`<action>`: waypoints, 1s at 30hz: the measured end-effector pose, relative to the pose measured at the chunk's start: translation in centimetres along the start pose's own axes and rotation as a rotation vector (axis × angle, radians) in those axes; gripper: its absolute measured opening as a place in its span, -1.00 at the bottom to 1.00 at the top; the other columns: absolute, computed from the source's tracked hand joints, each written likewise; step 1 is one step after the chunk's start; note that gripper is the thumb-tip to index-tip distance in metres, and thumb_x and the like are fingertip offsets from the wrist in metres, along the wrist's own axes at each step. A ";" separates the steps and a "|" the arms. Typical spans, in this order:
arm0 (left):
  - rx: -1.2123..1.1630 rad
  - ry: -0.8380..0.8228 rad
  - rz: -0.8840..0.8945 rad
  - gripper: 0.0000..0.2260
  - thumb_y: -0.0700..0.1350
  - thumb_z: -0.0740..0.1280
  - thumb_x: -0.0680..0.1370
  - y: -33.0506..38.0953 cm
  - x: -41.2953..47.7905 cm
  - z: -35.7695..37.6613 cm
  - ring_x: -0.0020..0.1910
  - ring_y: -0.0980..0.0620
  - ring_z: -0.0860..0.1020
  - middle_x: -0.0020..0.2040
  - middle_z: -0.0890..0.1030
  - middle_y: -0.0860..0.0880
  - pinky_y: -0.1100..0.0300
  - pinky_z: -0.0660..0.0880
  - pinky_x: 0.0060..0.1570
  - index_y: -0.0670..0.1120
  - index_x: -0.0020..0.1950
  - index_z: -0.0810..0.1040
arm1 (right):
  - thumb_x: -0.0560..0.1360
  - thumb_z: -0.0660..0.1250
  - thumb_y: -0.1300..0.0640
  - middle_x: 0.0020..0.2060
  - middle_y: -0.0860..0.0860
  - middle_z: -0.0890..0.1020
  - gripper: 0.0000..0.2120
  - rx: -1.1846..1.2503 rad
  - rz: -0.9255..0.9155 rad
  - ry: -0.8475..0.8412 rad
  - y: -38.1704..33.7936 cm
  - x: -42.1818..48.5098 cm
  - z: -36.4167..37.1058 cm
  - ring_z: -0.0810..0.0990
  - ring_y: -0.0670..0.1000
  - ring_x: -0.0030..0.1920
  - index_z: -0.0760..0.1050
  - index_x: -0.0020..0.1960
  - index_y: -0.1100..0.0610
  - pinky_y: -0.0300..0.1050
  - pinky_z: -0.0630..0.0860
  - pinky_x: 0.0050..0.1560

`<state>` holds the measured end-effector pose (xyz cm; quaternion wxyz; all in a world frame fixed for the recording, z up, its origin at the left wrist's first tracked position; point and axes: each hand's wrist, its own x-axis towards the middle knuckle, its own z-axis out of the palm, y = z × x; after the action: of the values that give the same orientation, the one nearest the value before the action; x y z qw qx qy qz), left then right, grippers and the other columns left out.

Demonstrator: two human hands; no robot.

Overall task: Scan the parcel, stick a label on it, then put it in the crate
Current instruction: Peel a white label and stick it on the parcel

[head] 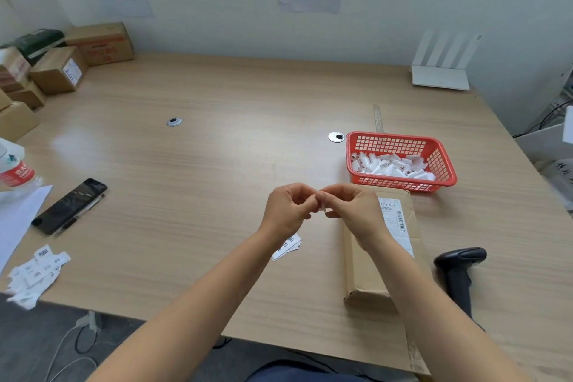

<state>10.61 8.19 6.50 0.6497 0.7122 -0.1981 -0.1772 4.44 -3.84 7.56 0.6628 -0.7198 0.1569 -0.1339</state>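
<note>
A long brown cardboard parcel point(370, 270) lies on the table at the right, a white shipping label with barcodes on its top; my right forearm crosses over it. My left hand point(288, 208) and my right hand point(350, 205) meet above the table just left of the parcel, fingertips pinching a small white label point(321, 201) between them. A small stack of white labels point(286, 246) lies under my left wrist. The black handheld scanner point(459, 270) rests on the table to the right of the parcel.
A red plastic basket point(446, 175) with several curled white paper strips sits behind the parcel. Several brown boxes point(59, 68) are stacked at the far left. A black phone with a pen point(69, 206), a water bottle point(17, 170) and loose labels point(37, 273) lie left.
</note>
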 end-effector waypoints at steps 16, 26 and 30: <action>-0.067 0.030 -0.164 -0.74 -0.32 0.27 0.49 -1.1 4.7 3.0 -0.50 0.27 0.53 -0.53 0.59 0.12 0.43 0.47 -0.46 -0.07 -0.36 0.52 | 0.49 0.29 0.19 -0.35 -0.01 0.57 -0.85 0.071 0.082 0.435 1.3 2.7 -7.6 0.53 -0.10 -0.37 0.51 -0.25 0.12 -0.36 0.49 -0.51; 0.105 0.031 -0.248 -0.80 -0.28 0.29 0.47 -1.7 11.8 9.1 -0.35 0.10 0.54 -0.32 0.58 -0.03 0.35 0.49 -0.45 -0.08 -0.34 0.50 | 0.52 0.22 0.18 -0.28 0.06 0.52 -0.90 0.074 0.115 0.913 2.8 4.3 -19.0 0.50 -0.05 -0.35 0.44 -0.09 0.22 -0.43 0.43 -0.61; 0.237 0.040 -0.228 -0.84 -0.28 0.29 0.43 -1.7 16.1 12.1 -0.22 -0.06 0.57 -0.24 0.61 -0.13 0.01 0.58 -0.07 -0.08 -0.32 0.54 | 0.53 0.21 0.18 -0.28 0.02 0.52 -0.91 0.015 0.101 0.782 3.6 5.0 -19.4 0.50 -0.07 -0.32 0.44 -0.10 0.20 -0.32 0.47 -0.54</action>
<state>18.38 -10.28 3.76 0.5405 0.8052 -0.1226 -0.2110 1.11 -23.82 5.53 0.5642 -0.6009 0.4319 -0.3662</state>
